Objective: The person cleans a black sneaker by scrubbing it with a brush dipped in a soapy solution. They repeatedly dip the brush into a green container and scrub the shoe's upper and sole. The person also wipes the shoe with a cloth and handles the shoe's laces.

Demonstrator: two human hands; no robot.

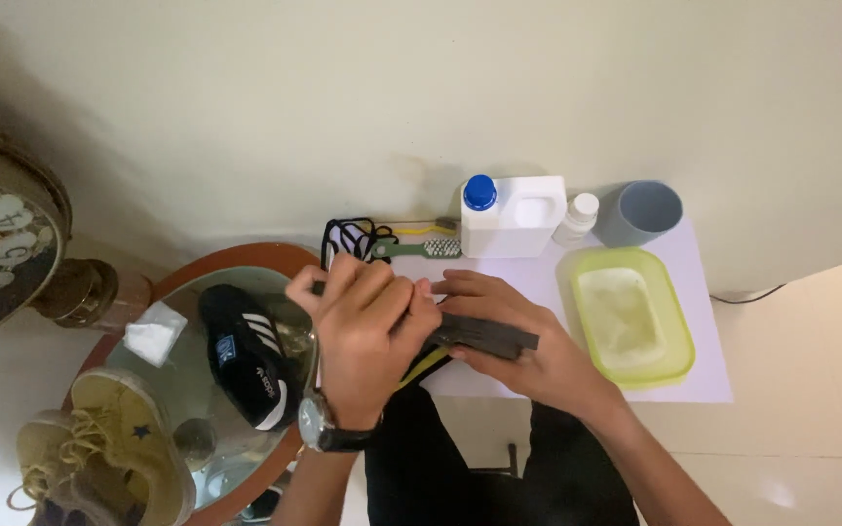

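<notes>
- Two hands are meeting over the white sheet (pixel 704 375) on the floor, both busy with one flat dark insole (pixel 484 334).
- The right hand (pixel 514 336) is lying along the insole, fingers curled closed around it and pinning it from below and behind.
- The left hand (pixel 367 326), with a wristwatch (pixel 319 426) on the wrist, is pressing down at the insole's near end, fingers bunched tight on it; a thin dark handle is poking out past the knuckles, and what it belongs to I cannot tell.
- Just left of the hands, a black sneaker (pixel 246 356) with white stripes is resting on the round glass-topped counter (pixel 246 258).
- A tan sneaker (pixel 133 438) is sitting at that counter's near-left edge, with a white cloth (pixel 153 339) between the two shoes.
- Beyond the hands, a white jug (pixel 514 216) with a blue cap is standing against the wall, a toothbrush (pixel 419 248) and a tangle of laces (pixel 353 239) beside it.
- To the right, a green tub (pixel 669 302) of sudsy water and a grey cup (pixel 640 212) are waiting.
</notes>
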